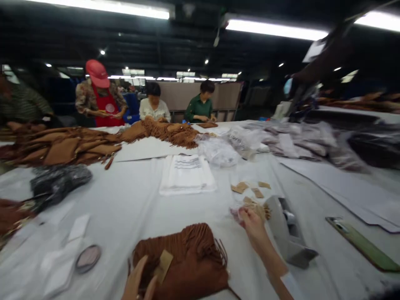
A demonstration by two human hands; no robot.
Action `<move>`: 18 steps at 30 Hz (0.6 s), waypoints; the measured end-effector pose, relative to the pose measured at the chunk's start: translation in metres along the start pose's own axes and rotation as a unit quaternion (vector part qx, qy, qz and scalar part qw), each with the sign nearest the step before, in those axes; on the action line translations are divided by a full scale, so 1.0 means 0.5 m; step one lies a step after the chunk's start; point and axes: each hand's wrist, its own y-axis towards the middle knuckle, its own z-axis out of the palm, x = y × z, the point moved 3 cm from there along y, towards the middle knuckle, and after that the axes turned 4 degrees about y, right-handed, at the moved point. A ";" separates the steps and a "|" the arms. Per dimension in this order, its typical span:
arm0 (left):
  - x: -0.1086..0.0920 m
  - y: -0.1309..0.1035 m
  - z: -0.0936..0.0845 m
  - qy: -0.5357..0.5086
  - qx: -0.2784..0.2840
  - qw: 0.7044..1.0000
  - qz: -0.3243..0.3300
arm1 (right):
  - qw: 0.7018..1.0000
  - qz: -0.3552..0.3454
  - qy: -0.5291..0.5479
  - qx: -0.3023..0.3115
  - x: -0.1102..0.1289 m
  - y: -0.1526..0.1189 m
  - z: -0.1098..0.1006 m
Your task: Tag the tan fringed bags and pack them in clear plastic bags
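Observation:
A brown fringed suede bag (190, 266) lies on the table close in front of me. My left hand (139, 281) grips its left side, fingers curled at the edge. A tan card tag (163, 265) rests on the bag beside those fingers. Farther right, my right hand (254, 227) has thumb and fingers pinched together on a small, thin see-through packet (235, 213), too blurred for its contents to show. Just beyond this hand sit a bunch of tan tags with strings (258, 206) and several loose tan tags (240, 187).
A grey tape dispenser (286, 233) stands right of my right hand, and a green phone (365, 243) lies beyond it. White printed bags (188, 174) are stacked mid-table. Brown bags (62, 146) pile up at the left; several co-workers stand or sit across the table.

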 end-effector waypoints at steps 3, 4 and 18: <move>0.002 -0.006 -0.004 0.013 0.051 0.997 0.062 | 0.998 0.004 -0.055 0.031 -0.016 -0.084 0.048; -0.006 -0.003 -0.001 0.025 0.075 0.994 0.079 | 0.996 -0.009 -0.080 0.033 -0.017 -0.107 0.065; -0.061 -0.004 -0.001 -0.035 0.013 0.994 0.105 | 0.923 -0.309 -0.193 0.127 -0.021 -0.269 0.281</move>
